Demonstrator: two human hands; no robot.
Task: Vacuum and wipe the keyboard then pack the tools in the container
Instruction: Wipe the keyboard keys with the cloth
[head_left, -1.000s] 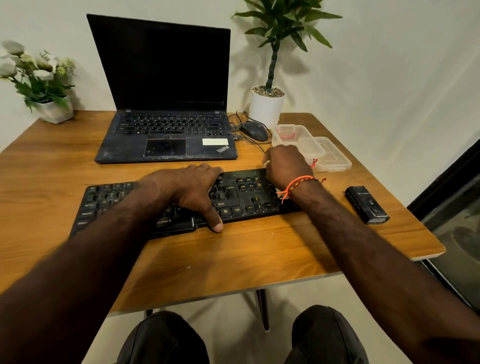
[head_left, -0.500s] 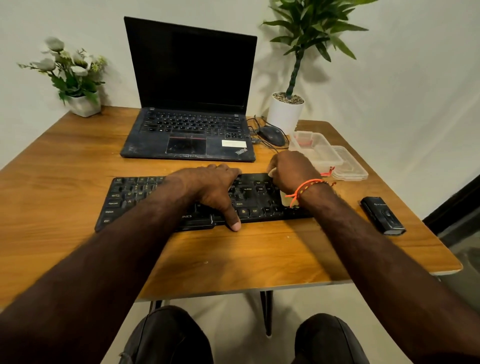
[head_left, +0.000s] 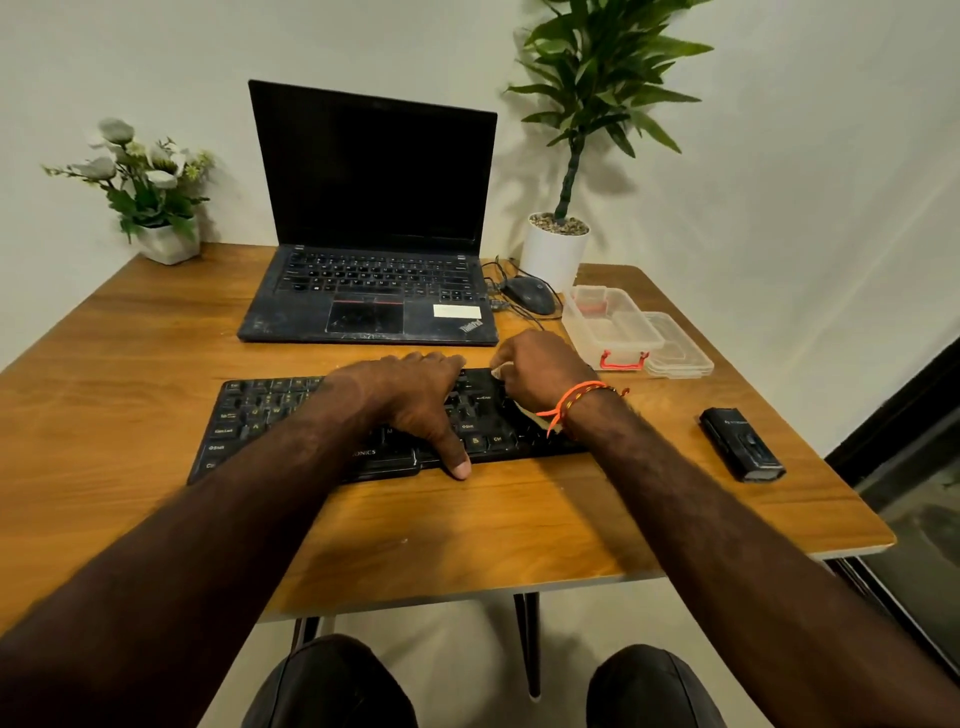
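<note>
Wiping stage, head view. The right hand (head_left: 540, 371) is curling its fingers around a small pale wipe (head_left: 497, 370) and pressing it onto the far right corner of the keyboard (head_left: 270, 415). The left hand (head_left: 415, 400) is lying flat across the keyboard's middle keys, fingers extended, thumb reaching over the near edge onto the table (head_left: 156, 338), steadying it. Just right of the keyboard the clear container (head_left: 613, 322) is standing open with its lid (head_left: 680, 348) beside it; farther right of the keyboard a small black device (head_left: 740, 441), probably the vacuum, is lying near the table edge. Likely risks: the wipe, mostly hidden, snagging and lifting a keycap; the keyboard skidding if the left hand eases; the right forearm nudging the device off the edge.
</note>
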